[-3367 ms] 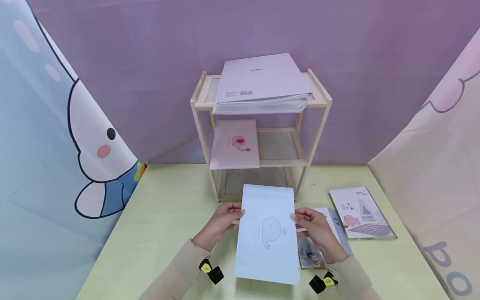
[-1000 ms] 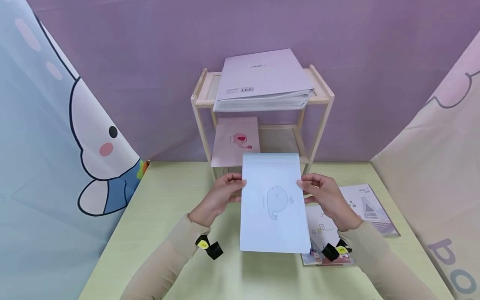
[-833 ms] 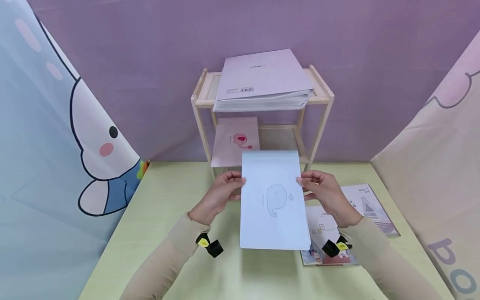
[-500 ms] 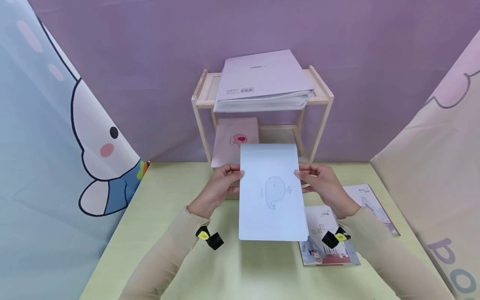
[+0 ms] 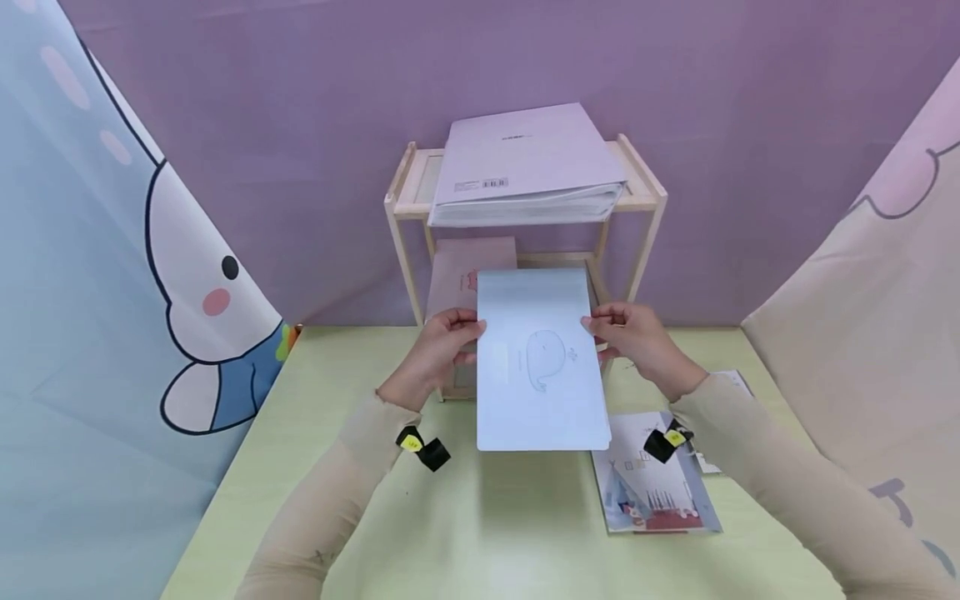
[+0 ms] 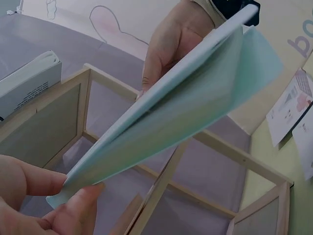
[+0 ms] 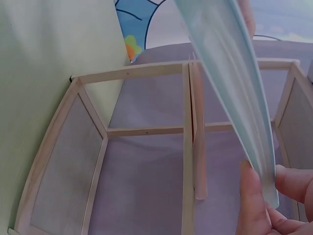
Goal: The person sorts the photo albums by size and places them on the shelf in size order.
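Note:
A pale blue booklet [image 5: 542, 400] with a whale drawing hangs level in front of the shelf's middle tier. My left hand [image 5: 438, 354] pinches its left edge, thumb on top; my right hand [image 5: 641, 346] pinches the right edge the same way. In the left wrist view the booklet [image 6: 161, 122] shows its pages slightly parted between the thumb and fingers. From the right wrist the booklet [image 7: 239, 88] is seen edge-on, near the shelf frame [image 7: 188, 147]. Behind it, a pink booklet [image 5: 450, 279] lies on the middle tier's left side, partly covered in the head view.
On the wooden shelf's [image 5: 645, 242] top tier lies a thick pale binder [image 5: 525, 158]. Illustrated booklets rest on the green table [image 5: 360, 500] at the right: one [image 5: 652, 492] below my right wrist, another [image 5: 738, 383] mostly behind my right sleeve. Printed curtains stand at both sides.
Both hands have raised the blue booklet from in front of the lowest tier up and forward toward the middle tier. It now covers part of the pink booklet. The grips look unchanged.

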A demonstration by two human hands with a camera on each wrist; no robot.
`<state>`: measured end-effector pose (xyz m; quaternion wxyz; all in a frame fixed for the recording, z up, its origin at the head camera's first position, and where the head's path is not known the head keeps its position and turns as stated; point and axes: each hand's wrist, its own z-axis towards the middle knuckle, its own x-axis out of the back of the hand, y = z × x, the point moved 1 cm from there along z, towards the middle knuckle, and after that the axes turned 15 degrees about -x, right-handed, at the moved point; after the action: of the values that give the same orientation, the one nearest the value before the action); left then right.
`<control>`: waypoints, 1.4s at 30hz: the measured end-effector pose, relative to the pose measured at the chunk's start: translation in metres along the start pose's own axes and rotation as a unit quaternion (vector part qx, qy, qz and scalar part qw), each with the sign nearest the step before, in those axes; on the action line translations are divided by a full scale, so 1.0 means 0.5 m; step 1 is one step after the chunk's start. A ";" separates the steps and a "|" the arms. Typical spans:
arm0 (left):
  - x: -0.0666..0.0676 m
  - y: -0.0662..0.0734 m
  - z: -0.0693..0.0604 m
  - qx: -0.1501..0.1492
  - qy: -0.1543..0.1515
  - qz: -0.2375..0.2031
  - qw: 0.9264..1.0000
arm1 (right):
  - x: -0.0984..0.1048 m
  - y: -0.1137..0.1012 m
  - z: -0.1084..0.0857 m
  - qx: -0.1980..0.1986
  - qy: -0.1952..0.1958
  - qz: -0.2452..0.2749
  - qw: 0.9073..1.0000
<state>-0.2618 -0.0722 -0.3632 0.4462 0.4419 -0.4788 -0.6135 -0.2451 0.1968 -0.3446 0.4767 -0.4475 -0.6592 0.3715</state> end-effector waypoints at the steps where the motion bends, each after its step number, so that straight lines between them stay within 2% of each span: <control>1: 0.001 0.002 0.003 0.000 -0.001 0.004 1.000 | 0.000 -0.003 0.004 0.001 -0.001 -0.006 1.000; 8: 0.006 0.012 0.022 -0.001 0.000 0.030 1.000 | 0.000 -0.014 0.024 0.018 -0.012 -0.034 0.999; 14: 0.007 0.019 0.033 -0.004 -0.004 0.049 0.999 | 0.001 -0.023 0.039 0.018 -0.010 -0.093 0.995; 20: 0.007 0.018 0.047 -0.004 -0.005 0.069 0.998 | -0.003 -0.035 0.045 0.018 -0.005 -0.127 0.992; 30: 0.003 0.016 0.073 0.011 0.005 0.052 0.999 | -0.001 -0.071 0.047 -0.006 -0.003 -0.144 0.990; 37: -0.002 0.028 0.093 0.025 0.003 0.025 0.999 | 0.004 -0.087 0.062 -0.020 0.036 -0.191 0.981; 42: -0.001 0.031 0.111 0.024 0.002 0.012 1.000 | 0.009 -0.097 0.075 0.001 0.058 -0.225 0.973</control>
<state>-0.3136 -0.0630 -0.3395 0.4431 0.4480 -0.4980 -0.5958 -0.2932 0.1829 -0.3089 0.5861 -0.3080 -0.7139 0.2281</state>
